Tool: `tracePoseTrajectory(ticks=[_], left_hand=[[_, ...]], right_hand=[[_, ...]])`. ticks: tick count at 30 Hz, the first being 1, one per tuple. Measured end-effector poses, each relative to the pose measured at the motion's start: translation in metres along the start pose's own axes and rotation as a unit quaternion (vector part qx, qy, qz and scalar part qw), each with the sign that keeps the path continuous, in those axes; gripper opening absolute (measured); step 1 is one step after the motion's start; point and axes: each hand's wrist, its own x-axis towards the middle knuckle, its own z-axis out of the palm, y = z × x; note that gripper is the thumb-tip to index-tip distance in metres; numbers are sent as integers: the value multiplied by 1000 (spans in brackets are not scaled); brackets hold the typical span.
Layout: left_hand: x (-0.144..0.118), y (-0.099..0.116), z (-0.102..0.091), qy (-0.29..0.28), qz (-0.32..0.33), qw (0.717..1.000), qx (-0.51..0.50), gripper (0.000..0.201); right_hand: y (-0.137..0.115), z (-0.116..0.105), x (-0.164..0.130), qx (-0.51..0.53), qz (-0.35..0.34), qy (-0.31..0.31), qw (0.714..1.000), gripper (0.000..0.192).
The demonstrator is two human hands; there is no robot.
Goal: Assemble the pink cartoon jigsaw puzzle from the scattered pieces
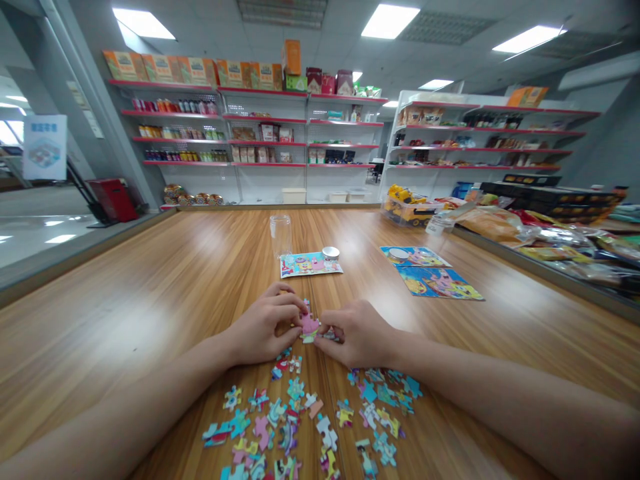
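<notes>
Between my hands a small joined section of jigsaw puzzle (309, 325), mostly pink with some green, lies on the wooden table. My left hand (267, 325) grips its left edge between thumb and fingers. From the right, my right hand (357, 333) is closed in a pinch on a puzzle piece at the section's right side; the fingers mostly cover that piece. Nearer to me lie many loose jigsaw pieces (295, 389), blue, pink, yellow and white, in two loose groups. Beyond my hands is a cartoon picture card (310, 265) with a white round lid (331, 253) on it.
A clear plastic jar (281, 237) stands behind the card. Two blue cartoon sheets (440, 283) lie to the right, one with a round lid (399, 254) on top. Farther back are a bin of yellow toys (407, 208), a clear cup (436, 225) and bagged goods (500, 227).
</notes>
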Motion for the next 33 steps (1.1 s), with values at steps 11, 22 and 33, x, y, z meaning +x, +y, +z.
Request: tracePoseTrajectory(ticks=[11,22,33], left_hand=[[1,3,-3,-42,30,999,2,4],[4,10,6,-17,-32,999,8,7],[7,15,7,-20,-33,999,20,16]], right_hand=[[2,3,-2,-35,6,6,999,20],[2,2,-2,-24,13,-7,1000,16],[3,1,-1,-20,6,-1,1000,16]])
